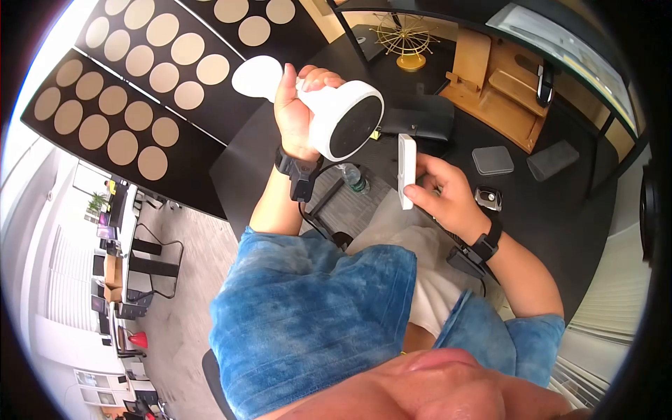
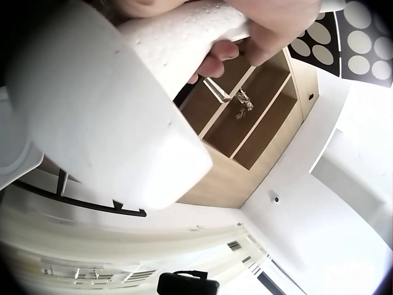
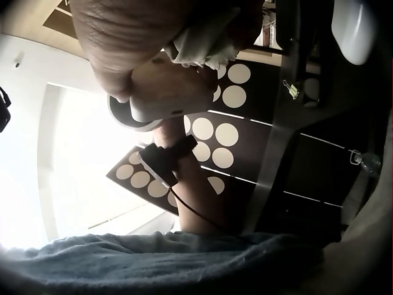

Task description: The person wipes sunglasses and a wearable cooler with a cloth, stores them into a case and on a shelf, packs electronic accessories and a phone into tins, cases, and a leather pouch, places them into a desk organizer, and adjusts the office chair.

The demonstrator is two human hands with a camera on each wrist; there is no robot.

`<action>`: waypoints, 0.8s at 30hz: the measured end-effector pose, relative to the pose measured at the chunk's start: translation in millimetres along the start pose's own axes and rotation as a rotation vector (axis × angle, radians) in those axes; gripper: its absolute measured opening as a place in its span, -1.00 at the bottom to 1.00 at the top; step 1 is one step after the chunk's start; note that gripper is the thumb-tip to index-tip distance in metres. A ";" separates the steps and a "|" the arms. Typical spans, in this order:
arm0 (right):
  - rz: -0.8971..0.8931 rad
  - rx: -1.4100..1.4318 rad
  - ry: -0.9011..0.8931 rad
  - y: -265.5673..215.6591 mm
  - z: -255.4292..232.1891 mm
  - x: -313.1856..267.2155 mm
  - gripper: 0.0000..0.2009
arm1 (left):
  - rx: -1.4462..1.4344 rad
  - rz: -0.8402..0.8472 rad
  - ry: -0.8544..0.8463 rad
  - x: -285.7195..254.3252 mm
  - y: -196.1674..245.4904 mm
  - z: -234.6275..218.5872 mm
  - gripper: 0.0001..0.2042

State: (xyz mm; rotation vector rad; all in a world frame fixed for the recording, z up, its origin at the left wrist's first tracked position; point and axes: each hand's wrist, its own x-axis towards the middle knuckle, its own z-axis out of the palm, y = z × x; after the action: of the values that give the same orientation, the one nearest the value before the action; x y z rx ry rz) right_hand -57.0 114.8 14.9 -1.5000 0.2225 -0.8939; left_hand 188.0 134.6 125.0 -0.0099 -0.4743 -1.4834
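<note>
My left hand [image 1: 297, 115] grips the narrow middle of a white waisted object [image 1: 323, 108], raised above the desk. Its wide end has a round black underside [image 1: 357, 126], turned toward my right side; the other end is a smooth white bulb [image 1: 257, 77]. Small dimples mark its neck in the left wrist view. Held on edge, a flat white rectangular piece [image 1: 407, 171] sits between the thumb and fingers of my right hand [image 1: 448, 196]. A crumpled pale cloth [image 3: 206, 40] with a frayed edge shows at this hand in the right wrist view.
On the black desk [image 1: 525, 231] lie a black pouch [image 1: 423, 119], a grey flat case [image 1: 493, 160], a dark grey rounded case [image 1: 553, 160] and a small metallic item [image 1: 488, 198]. Behind stand a wooden stand [image 1: 465, 108] and a gold wheel ornament [image 1: 411, 63]. Lower down is a plastic bottle [image 1: 355, 179].
</note>
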 end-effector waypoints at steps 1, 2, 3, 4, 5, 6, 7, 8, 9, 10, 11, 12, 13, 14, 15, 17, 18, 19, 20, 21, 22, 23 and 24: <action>0.010 -0.012 -0.009 -3.3 -0.5 0.0 -0.45 | 0.002 -0.008 0.003 1.2 -1.4 -1.1 -0.69; 0.020 -0.023 -0.020 -5.5 -0.7 0.0 -0.45 | 0.026 0.011 0.022 2.2 -2.4 -2.3 -0.68; 0.021 -0.020 -0.014 -6.0 -0.7 -0.1 -0.45 | 0.049 0.032 0.042 2.8 -3.3 -3.6 -0.67; 0.016 -0.025 -0.018 -6.2 -0.5 -0.1 -0.44 | 0.050 0.028 0.045 3.3 -4.1 -4.8 -0.67; 0.011 -0.030 -0.022 -6.6 -0.3 0.1 -0.44 | 0.050 0.029 0.047 3.8 -4.6 -5.9 -0.68; 0.013 -0.028 -0.020 -6.9 -1.1 0.2 -0.44 | 0.050 0.031 0.050 4.6 -5.6 -8.0 -0.69; 0.010 -0.025 -0.020 -8.0 -1.0 0.3 -0.44 | 0.049 0.029 0.053 5.0 -5.6 -10.1 -0.69; 0.007 -0.022 -0.019 -8.5 -0.7 0.3 -0.44 | 0.130 0.054 0.079 5.8 -5.3 -12.6 -0.70; 0.009 -0.023 -0.017 -8.8 0.7 0.0 -0.44 | 0.209 0.078 0.104 7.1 -3.9 -15.3 -0.71; 0.019 -0.022 -0.019 -8.9 0.7 -0.1 -0.44 | 0.206 0.074 0.100 10.4 0.3 -23.3 -0.71; 0.026 -0.026 -0.020 -9.6 -0.3 0.3 -0.44 | 0.340 0.111 0.152 15.6 8.2 -37.1 -0.70; 0.021 -0.041 -0.018 -8.6 -1.0 0.6 -0.45 | 0.474 0.148 0.199 21.9 16.4 -51.3 -0.69; 0.014 -0.058 -0.013 -6.9 -0.8 0.8 -0.45 | 0.453 0.113 0.266 27.6 26.2 -66.1 -0.72; 0.018 -0.046 -0.011 -6.2 -0.9 0.8 -0.47 | 0.558 0.149 0.308 33.5 30.2 -75.7 -0.75; 0.016 -0.042 -0.006 -5.0 -1.0 0.8 -0.48 | 0.661 0.188 0.350 39.7 33.7 -84.8 -0.78; 0.034 -0.035 0.002 -4.1 -1.5 0.8 -0.48 | 0.743 0.244 0.418 51.5 48.5 -110.7 -0.84; 0.025 -0.038 0.000 -0.3 -2.4 1.3 -0.46 | 0.770 0.291 0.459 61.6 66.0 -136.3 -0.87; 0.016 -0.048 0.007 0.0 -3.8 1.9 -0.46 | 0.811 0.345 0.518 67.6 70.6 -144.3 -0.85; 0.016 -0.055 -0.001 -0.1 -4.4 2.1 -0.46 | 0.866 0.392 0.533 73.2 76.4 -154.1 -0.84; 0.019 -0.061 -0.011 0.2 -4.7 2.2 -0.45 | 0.920 0.440 0.551 77.9 82.1 -164.6 -0.82; 0.017 -0.071 -0.010 1.2 -5.4 2.6 -0.44 | 0.918 0.438 0.542 80.5 83.9 -170.1 -0.82; 0.015 -0.079 -0.006 1.6 -5.7 2.8 -0.44 | 0.948 0.461 0.548 81.8 85.2 -176.7 -0.82; 0.015 -0.079 -0.001 1.8 -6.1 2.8 -0.44 | 0.977 0.485 0.554 83.7 86.9 -183.1 -0.82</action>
State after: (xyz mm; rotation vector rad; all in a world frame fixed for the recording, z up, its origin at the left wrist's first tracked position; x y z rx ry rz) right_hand -58.3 108.1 13.6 -1.5698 0.2712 -0.8810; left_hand 326.7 10.6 8.9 0.9637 -0.6357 -0.6213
